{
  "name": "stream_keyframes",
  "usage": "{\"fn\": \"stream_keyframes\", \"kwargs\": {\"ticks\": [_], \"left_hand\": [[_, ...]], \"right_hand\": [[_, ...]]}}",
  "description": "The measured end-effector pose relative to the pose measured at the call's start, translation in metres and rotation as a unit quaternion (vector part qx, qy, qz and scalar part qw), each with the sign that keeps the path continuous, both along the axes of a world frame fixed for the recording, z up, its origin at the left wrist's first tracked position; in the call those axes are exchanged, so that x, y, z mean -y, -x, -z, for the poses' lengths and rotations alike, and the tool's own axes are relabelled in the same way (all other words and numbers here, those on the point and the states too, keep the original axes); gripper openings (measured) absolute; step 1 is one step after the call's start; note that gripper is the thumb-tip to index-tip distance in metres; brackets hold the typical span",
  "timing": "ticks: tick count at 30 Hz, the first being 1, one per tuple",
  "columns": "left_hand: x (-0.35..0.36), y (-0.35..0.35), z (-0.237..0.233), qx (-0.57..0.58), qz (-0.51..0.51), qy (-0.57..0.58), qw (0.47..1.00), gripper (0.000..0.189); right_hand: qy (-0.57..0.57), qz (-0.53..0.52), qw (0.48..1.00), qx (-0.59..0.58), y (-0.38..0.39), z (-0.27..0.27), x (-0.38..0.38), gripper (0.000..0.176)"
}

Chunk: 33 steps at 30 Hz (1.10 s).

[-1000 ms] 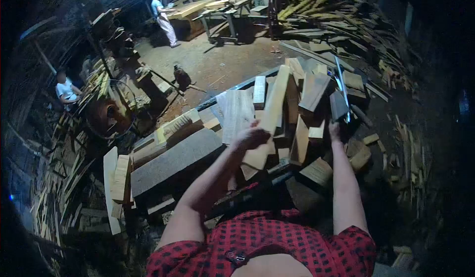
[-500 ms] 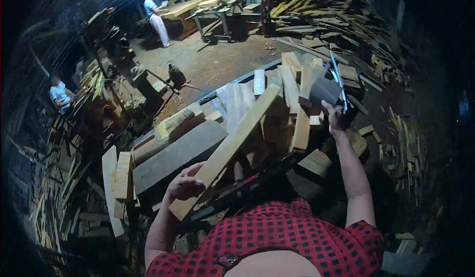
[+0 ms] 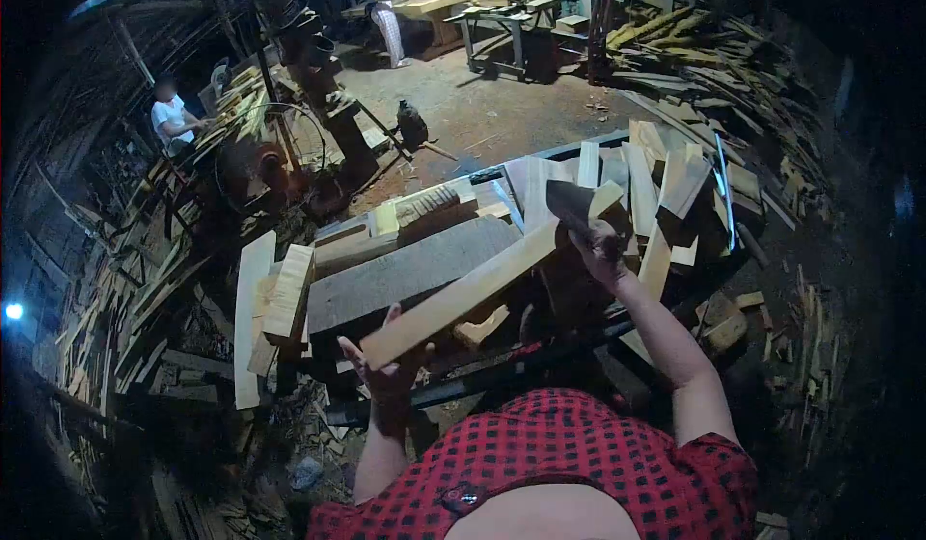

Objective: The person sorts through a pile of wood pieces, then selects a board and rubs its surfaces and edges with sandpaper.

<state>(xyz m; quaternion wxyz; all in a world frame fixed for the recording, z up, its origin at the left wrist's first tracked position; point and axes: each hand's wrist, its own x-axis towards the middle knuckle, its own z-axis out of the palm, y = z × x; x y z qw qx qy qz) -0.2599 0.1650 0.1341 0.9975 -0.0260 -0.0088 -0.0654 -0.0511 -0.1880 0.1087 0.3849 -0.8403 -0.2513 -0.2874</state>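
Note:
A long pale wooden board slants across in front of me, its near end to the left. My left hand supports that near end from below, thumb and fingers up around its sides. At the board's far end, my right hand grips a dark, flat, roughly rectangular piece, which overlaps the board there; its exact kind I cannot tell. Under the board lies a wide grey plank on the heap of cut wood. Upright pale wood pieces stand just beyond my right hand.
Short wood blocks and a long pale slat lie at the heap's left. A dark bar runs along its near edge. Two people work farther off, one standing by a wooden table. Scrap wood piles line the sides.
My right hand has brought the dark piece leftward to the board's far end. The board is tilted flatter, and my left hand has shifted to beneath its near end. The view has turned left.

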Motion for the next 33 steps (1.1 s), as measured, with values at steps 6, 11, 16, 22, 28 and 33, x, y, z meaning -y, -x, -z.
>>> {"fn": "stream_keyframes", "kwargs": {"ticks": [6, 11, 16, 22, 28, 33], "left_hand": [[-0.014, -0.013, -0.015, 0.031, -0.153, -0.414, 0.897, 0.072], [-0.038, -0.023, 0.003, 0.044, -0.168, -0.501, 0.848, 0.055], [-0.059, -0.03, 0.049, 0.009, -0.274, -0.696, 0.663, 0.054], [-0.061, -0.037, 0.078, 0.148, -0.346, -0.545, 0.749, 0.04], [-0.071, -0.034, 0.072, -0.012, -0.171, -0.351, 0.921, 0.04], [-0.06, -0.032, 0.068, -0.009, -0.246, -0.437, 0.865, 0.037]], "right_hand": [[0.151, 0.042, 0.987, 0.02, 0.01, -0.012, -0.034, 0.033], [0.16, 0.118, 0.978, -0.055, 0.003, -0.004, -0.054, 0.036], [0.165, 0.154, 0.974, -0.017, 0.011, 0.004, -0.082, 0.036], [0.199, -0.143, 0.969, 0.033, 0.087, -0.022, -0.179, 0.04], [0.241, -0.255, 0.933, 0.078, 0.101, -0.033, -0.19, 0.045], [0.154, -0.141, 0.976, 0.065, 0.02, -0.014, -0.106, 0.036]]}}
